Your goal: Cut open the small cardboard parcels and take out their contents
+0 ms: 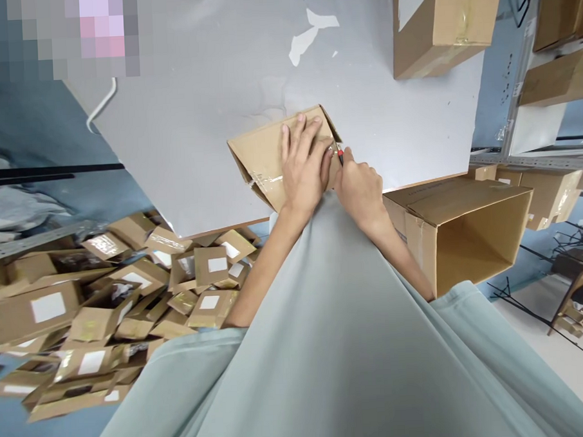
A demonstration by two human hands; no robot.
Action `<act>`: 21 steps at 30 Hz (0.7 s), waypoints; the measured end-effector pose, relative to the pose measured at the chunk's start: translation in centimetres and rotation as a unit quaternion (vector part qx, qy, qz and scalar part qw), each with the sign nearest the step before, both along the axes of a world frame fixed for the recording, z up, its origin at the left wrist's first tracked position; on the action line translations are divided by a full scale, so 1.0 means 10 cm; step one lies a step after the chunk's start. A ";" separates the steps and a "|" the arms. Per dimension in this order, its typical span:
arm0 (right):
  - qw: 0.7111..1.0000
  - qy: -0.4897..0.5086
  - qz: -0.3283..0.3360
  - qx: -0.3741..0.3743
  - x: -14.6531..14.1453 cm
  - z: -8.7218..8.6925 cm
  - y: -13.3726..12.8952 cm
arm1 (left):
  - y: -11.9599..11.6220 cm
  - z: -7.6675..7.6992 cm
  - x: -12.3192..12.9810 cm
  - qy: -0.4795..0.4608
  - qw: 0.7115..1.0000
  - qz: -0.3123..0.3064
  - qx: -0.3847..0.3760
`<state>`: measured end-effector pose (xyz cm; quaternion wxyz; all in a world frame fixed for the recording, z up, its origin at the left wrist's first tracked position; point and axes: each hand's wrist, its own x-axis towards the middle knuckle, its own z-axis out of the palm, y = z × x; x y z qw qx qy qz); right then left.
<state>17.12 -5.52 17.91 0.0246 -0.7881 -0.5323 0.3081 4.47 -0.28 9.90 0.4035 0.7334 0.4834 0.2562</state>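
Observation:
A small brown cardboard box (pixel 262 149) lies tilted at the near edge of the table, with torn clear tape on its lower left side. My left hand (pixel 302 163) rests flat on top of it, fingers spread and the thumb close to the box's right edge. At that right edge, my right hand (pixel 360 183) is closed around a box cutter (pixel 340 156), of which only a short red and dark part shows. Its blade is too small to make out. A taped flap stands slightly raised beside the tool.
White paper scraps (pixel 307 37) lie on the grey table (pixel 181 133). A taped carton (pixel 457 24) stands at the back right. Below the right edge is a large open carton (pixel 480 236). Many used boxes (pixel 144 283) are heaped at lower left. Shelving holds cartons (pixel 560 78) at right.

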 end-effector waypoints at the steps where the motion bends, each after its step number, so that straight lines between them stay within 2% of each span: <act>1: 1.000 -0.009 0.001 -0.015 -0.02 0.05 0.00 | 0.00 -0.02 0.00 0.011 1.000 -0.002 0.007; 4: 0.995 -0.050 0.013 -0.087 -0.06 0.20 -0.02 | -0.02 -0.10 0.00 0.026 1.000 -0.004 0.012; 6: 0.992 -0.065 0.021 -0.110 -0.04 0.25 0.01 | -0.05 -0.15 0.00 0.023 1.000 -0.004 0.014; 11: 0.993 -0.043 0.025 -0.111 0.07 0.19 0.09 | -0.08 -0.14 -0.03 0.041 0.998 0.012 0.046; 14: 0.991 -0.024 0.037 -0.125 0.18 0.24 -0.07 | -0.09 -0.09 -0.03 0.064 0.996 0.014 0.059; 16: 0.994 0.009 0.045 -0.096 0.31 0.26 -0.23 | -0.09 -0.09 -0.02 0.074 0.995 0.013 0.062; 18: 0.999 0.036 0.025 -0.031 0.50 0.17 -0.34 | -0.10 -0.08 -0.05 0.080 0.994 0.016 0.068; 19: 0.999 0.039 0.003 0.004 0.61 0.06 -0.37 | -0.11 -0.07 -0.08 0.082 0.994 0.024 0.073; 21: 0.997 0.024 -0.054 0.050 0.87 -0.29 -0.34 | -0.16 -0.03 -0.20 0.090 0.990 0.062 0.087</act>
